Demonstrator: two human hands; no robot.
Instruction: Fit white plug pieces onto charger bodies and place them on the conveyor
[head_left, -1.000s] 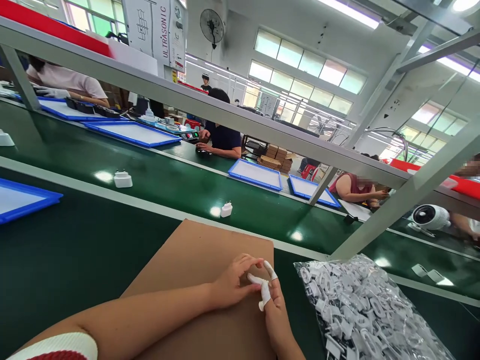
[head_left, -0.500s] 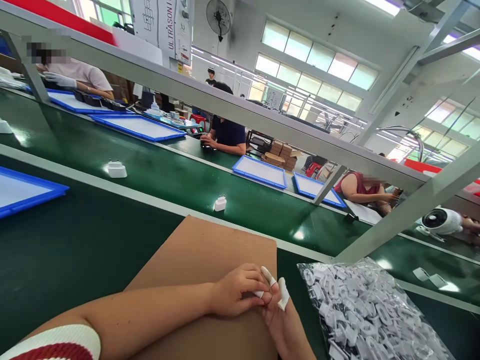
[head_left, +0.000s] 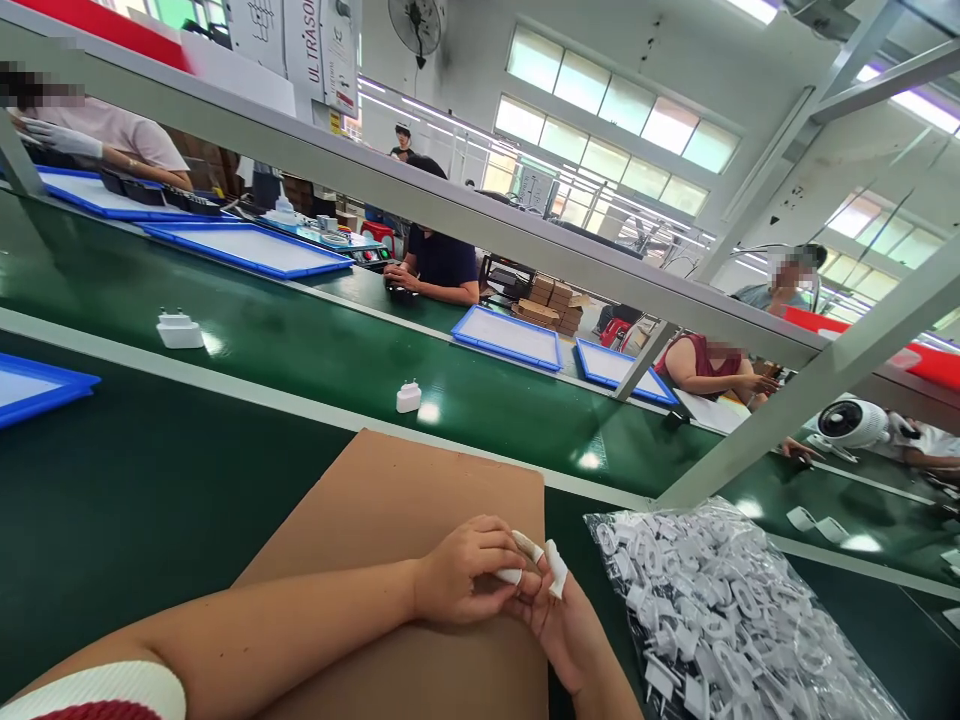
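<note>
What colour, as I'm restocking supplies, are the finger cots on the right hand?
The finger cots are white, showing best in the head view.

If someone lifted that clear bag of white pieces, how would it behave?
The clear bag would probably sag and change shape, since its film looks thin and wrinkled. The white pieces inside lie jumbled, so they may shift about. Its gloss suggests it might feel slippery.
</note>
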